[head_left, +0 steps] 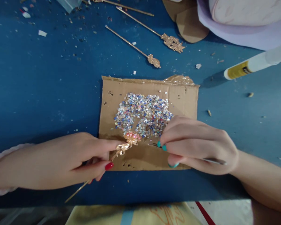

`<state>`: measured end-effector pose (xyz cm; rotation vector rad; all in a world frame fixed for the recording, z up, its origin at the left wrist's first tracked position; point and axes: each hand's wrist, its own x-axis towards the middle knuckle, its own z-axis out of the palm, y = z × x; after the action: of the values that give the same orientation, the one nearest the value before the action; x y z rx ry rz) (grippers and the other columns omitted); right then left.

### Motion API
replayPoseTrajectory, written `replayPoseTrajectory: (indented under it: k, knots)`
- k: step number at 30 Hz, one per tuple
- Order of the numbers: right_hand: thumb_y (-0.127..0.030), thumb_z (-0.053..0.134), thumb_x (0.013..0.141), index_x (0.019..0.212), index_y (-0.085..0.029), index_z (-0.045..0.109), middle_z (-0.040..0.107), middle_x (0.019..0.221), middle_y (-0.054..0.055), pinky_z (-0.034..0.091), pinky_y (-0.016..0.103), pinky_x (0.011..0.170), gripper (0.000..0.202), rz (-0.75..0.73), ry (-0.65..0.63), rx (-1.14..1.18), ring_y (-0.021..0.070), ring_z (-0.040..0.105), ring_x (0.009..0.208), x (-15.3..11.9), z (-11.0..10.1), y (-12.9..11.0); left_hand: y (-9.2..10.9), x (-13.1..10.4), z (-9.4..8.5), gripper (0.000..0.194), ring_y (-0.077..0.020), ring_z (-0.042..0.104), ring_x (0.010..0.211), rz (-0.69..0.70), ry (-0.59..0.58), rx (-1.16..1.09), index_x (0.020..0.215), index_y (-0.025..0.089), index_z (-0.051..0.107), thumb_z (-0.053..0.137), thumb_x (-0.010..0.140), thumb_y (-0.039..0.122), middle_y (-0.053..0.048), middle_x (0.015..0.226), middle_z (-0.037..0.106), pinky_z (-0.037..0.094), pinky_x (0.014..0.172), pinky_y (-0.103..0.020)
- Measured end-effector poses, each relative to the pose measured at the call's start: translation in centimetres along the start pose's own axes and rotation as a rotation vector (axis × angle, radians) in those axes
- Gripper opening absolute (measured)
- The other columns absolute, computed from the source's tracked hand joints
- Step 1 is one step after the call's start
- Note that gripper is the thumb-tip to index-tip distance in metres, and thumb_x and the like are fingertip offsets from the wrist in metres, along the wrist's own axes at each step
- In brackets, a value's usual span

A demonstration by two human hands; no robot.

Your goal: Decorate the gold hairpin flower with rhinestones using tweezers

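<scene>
Left hand point(89, 156): gold-coloured hairpin point(125, 147) pinched between thumb and fingers, its pink-beaded head over the cardboard point(145, 159), beside the chip pile point(150, 109). Right hand point(199, 143): closed on tweezers point(214, 161), tips near that head (chip gripped or not, cannot tell). At least 2 other hairpins point(154, 60) lie beyond the cardboard.

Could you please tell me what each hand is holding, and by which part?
Left hand: a gold-coloured pin, where stem meets ornament. Right hand: tweezers, close to the tips.
</scene>
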<state>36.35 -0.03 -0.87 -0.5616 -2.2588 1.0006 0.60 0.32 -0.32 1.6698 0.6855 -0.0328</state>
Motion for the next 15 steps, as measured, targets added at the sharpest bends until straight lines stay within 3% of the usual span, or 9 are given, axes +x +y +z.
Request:
replayPoseTrajectory:
  k: [5, 15]
  knots:
    - [-0.02, 0.068, 0.125, 0.109, -0.018, 0.072, 0.086, 0.101, 0.009, 0.07, 0.033, 0.092, 0.016, 0.01, -0.009, 0.005, 0.0166, 0.081, 0.095, -0.09, 0.39, -0.1, -0.05, 0.06, -0.41, 0.028, -0.0139, 0.081, 0.062, 0.021, -0.065, -0.004, 0.128, 0.033, 0.077, 0.051, 0.121, 0.025, 0.011, 0.079, 0.087, 0.056, 0.061, -0.02]
    - [-0.021, 0.069, 0.124, 0.109, -0.019, 0.071, 0.086, 0.102, 0.009, 0.069, 0.034, 0.091, 0.015, -0.008, -0.019, -0.025, 0.0172, 0.079, 0.095, -0.06, 0.57, 0.04, -0.65, -0.22, -0.42, 0.043, -0.017, 0.08, 0.059, -0.022, -0.051, 0.038, 0.158, 0.035, 0.08, 0.056, 0.123, 0.03, 0.008, 0.074, 0.087, 0.061, 0.064, -0.021]
